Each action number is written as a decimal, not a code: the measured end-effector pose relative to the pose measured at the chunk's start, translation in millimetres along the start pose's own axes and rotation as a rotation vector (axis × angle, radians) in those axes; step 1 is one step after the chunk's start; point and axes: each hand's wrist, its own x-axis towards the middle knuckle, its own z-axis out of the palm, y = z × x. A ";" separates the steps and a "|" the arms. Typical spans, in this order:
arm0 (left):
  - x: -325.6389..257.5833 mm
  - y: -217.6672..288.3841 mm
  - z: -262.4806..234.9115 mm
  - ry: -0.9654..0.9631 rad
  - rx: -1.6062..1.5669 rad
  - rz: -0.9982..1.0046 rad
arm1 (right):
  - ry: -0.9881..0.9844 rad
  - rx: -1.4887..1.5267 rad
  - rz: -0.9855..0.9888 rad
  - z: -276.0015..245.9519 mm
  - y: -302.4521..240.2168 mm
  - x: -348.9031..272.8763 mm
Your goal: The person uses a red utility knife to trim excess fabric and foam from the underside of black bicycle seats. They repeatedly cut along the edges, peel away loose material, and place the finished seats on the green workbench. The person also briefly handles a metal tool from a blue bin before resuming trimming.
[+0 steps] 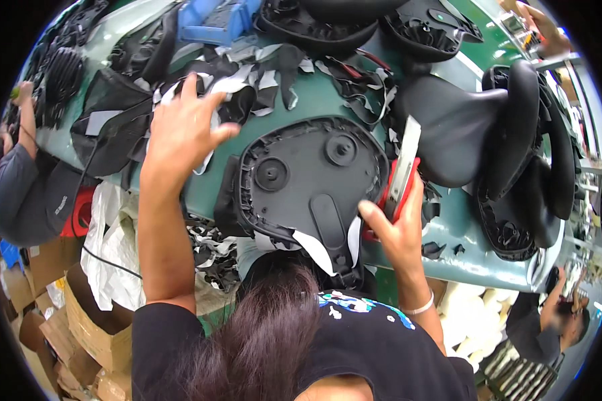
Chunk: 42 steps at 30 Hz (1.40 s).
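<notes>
A black saddle (294,194) lies upside down on the green table in front of me, showing its hard base with two round mounts. White lining sticks out at its narrow near end. My left hand (184,130), fingers spread, is above a heap of black and white trimmed scraps (237,83) and holds nothing that I can see. Beside the saddle's right edge, my right hand (398,227) is closed round a red utility knife (401,179). Its long silver blade is out and points up and away from me.
More black saddles (448,127) crowd the right side and the far edge (318,27). A blue bin (214,20) stands at the back. Cardboard boxes (90,314) and a white sack (114,244) are at lower left. Other people work at both sides.
</notes>
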 end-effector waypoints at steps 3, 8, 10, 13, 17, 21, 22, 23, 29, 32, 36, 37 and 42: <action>-23.8 27.8 -39.2 0.156 -0.416 0.015 | 0.015 0.090 0.004 11.2 -3.3 36.0; -26.9 76.2 -16.5 -0.005 -0.724 0.797 | -0.020 0.016 0.003 0.9 -12.3 37.8; -7.5 76.7 0.3 -0.383 -0.989 0.735 | -0.044 -0.079 -0.102 -15.4 -8.4 15.3; 22.1 85.3 -2.0 -0.659 -0.925 0.605 | -0.155 -0.340 -0.451 -43.9 7.3 -7.6; 36.9 88.7 8.5 -0.767 -1.081 0.609 | -0.423 -0.749 -0.630 -42.4 -20.4 -2.5; 39.7 90.2 10.9 -0.735 -1.098 0.642 | -0.568 -0.925 -0.617 -35.1 -35.0 13.9; 38.4 90.2 13.1 -0.719 -1.108 0.649 | -0.606 -0.933 -0.593 -40.0 -36.8 12.3; 34.8 87.8 14.3 -0.691 -1.108 0.640 | -0.649 -0.921 -0.511 -50.1 -37.4 8.9; 7.1 67.1 -24.9 -0.088 -1.329 0.460 | -0.542 -0.623 -0.304 -86.6 -26.9 5.0; 5.7 28.1 -14.8 0.070 -0.661 -0.165 | -0.295 -0.293 -0.380 -48.0 -13.6 32.5; 9.8 -3.9 23.5 -0.455 -0.973 -0.268 | -0.581 -0.179 -0.391 -8.1 -31.8 75.1; 12.6 -15.4 22.3 -0.405 -1.167 -0.248 | -0.624 -0.114 -0.459 -12.3 -45.2 91.4; 87.0 -63.2 -46.1 -0.088 -1.939 -0.445 | 0.221 0.031 -0.476 -49.4 -148.5 253.5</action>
